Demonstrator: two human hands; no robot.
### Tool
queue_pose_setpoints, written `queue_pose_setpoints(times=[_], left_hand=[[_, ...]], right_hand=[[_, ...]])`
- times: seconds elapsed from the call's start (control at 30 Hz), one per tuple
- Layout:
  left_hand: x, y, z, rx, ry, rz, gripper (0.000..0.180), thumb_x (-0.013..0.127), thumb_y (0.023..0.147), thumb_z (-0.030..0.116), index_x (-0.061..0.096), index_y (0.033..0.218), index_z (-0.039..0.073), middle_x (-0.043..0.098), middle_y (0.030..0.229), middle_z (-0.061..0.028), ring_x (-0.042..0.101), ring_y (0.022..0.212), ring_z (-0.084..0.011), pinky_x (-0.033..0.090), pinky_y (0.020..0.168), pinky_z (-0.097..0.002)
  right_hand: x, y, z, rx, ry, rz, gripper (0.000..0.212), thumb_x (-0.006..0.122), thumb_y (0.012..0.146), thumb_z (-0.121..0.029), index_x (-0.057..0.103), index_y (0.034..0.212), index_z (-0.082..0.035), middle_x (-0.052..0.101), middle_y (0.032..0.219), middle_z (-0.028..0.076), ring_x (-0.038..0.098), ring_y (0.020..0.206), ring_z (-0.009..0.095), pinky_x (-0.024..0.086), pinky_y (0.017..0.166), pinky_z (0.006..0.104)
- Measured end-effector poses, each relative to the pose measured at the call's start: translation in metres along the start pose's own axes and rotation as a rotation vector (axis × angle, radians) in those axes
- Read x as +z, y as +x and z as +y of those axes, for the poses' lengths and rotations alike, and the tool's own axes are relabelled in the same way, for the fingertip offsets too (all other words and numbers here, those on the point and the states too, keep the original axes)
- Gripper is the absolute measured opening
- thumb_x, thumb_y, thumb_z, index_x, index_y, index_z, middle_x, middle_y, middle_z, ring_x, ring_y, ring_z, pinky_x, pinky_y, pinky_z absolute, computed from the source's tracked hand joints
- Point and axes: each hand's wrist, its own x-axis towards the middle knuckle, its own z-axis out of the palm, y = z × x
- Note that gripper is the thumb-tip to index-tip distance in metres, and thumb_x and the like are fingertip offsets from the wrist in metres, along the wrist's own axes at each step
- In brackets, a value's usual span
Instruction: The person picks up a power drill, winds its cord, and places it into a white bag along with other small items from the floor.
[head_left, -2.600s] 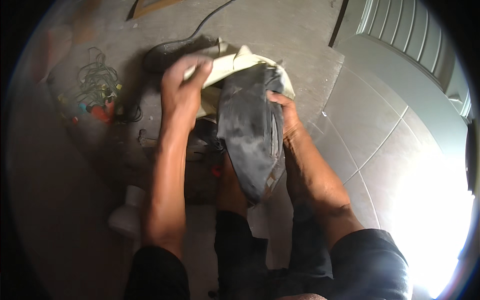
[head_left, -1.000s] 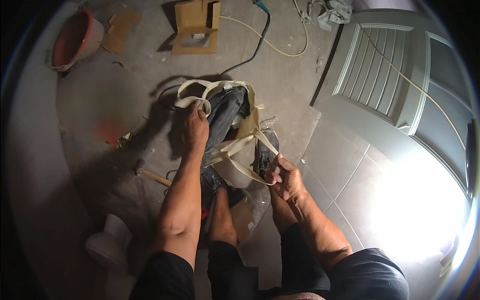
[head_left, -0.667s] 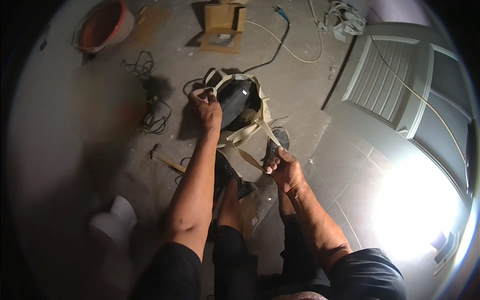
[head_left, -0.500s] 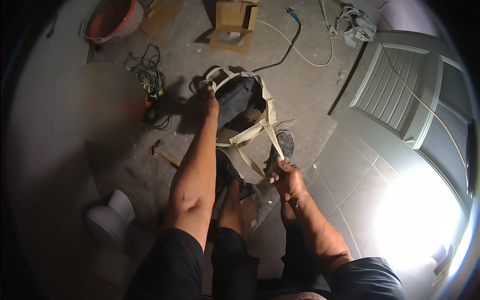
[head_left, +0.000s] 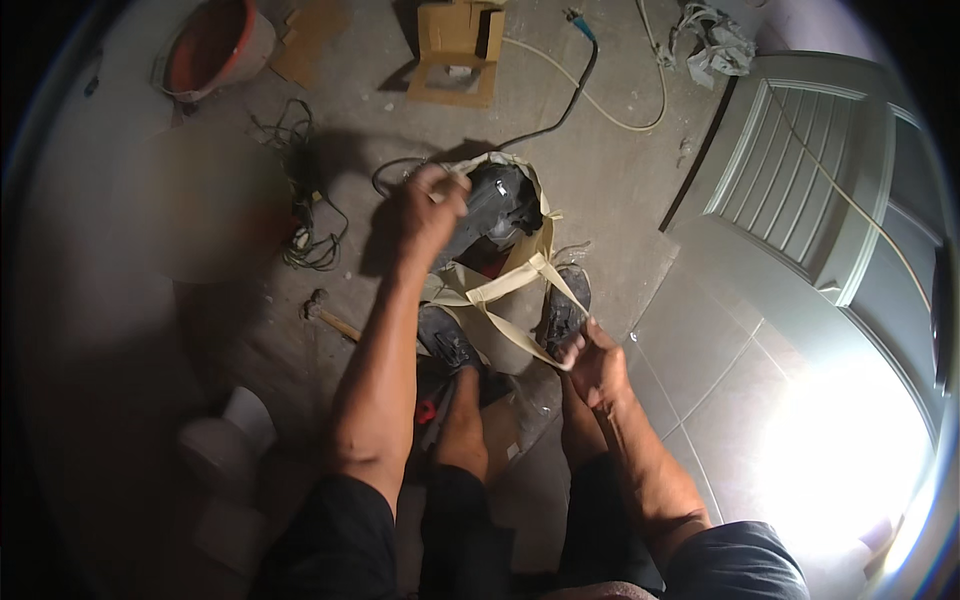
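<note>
A cream cloth tote bag stands on the floor in front of my feet, its mouth spread. Inside lies a bulky black item whose kind I cannot make out, with a bit of red low beside it. My right hand is closed on the near strap, which stretches tight from the bag's near rim. At the bag's far left rim, my left hand has its fingers curled round a pale piece of the far strap, mostly hidden by the hand.
A hammer lies left of my shoes. Tangled cable and a red-lined bucket are farther left. Beyond the bag are an open cardboard box and a cable with a blue plug. A louvred door panel stands at the right.
My left hand has turned and shifted slightly nearer, its fingers now curled. My right hand has moved a little right and down, pulling the strap. More of the bag's contents shows.
</note>
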Motion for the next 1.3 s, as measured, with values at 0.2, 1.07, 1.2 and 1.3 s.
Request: queue_pose_setpoints(times=[0.2, 1.07, 1.2, 1.3], left_hand=[[0.024, -0.147, 0.015, 0.085, 0.601, -0.255, 0.044, 0.064, 0.086, 0.016, 0.056, 0.127, 0.003, 0.060, 0.117, -0.0293, 0.055, 0.114, -0.0451, 0.044, 0.098, -0.0505], [-0.095, -0.470, -0.068, -0.194, 0.636, -0.195, 0.055, 0.074, 0.080, 0.025, 0.055, 0.124, -0.001, 0.050, 0.134, -0.0277, 0.048, 0.126, -0.0441, 0.043, 0.105, -0.0480], [-0.096, -0.480, -0.066, -0.269, 0.664, -0.140, 0.050, 0.076, 0.077, 0.024, 0.058, 0.118, 0.001, 0.054, 0.128, -0.0263, 0.052, 0.122, -0.0425, 0.044, 0.103, -0.0480], [-0.076, -0.471, -0.055, -0.261, 0.693, -0.139, 0.049, 0.076, 0.077, 0.028, 0.060, 0.116, 0.003, 0.055, 0.128, -0.0238, 0.053, 0.122, -0.0385, 0.044, 0.103, -0.0468]], right_hand=[[0.131, 0.024, 0.019, 0.043, -0.043, -0.148, 0.026, 0.058, 0.095, -0.014, 0.056, 0.112, 0.006, 0.064, 0.109, 0.019, 0.063, 0.102, 0.031, 0.050, 0.090, 0.0417], [0.001, -0.203, -0.086, -0.467, -0.749, 0.653, 0.009, 0.055, 0.088, -0.010, 0.059, 0.089, -0.002, 0.046, 0.064, -0.001, 0.045, 0.050, 0.011, 0.038, 0.046, 0.0289], [-0.053, -0.163, -0.089, -0.318, -0.810, 0.681, 0.016, 0.054, 0.090, -0.014, 0.061, 0.088, 0.000, 0.055, 0.068, 0.003, 0.052, 0.054, 0.014, 0.043, 0.048, 0.0320], [-0.136, -0.132, -0.143, -0.138, -1.962, 0.547, 0.013, 0.059, 0.090, -0.013, 0.062, 0.088, 0.000, 0.058, 0.070, 0.007, 0.057, 0.059, 0.020, 0.047, 0.050, 0.0361]])
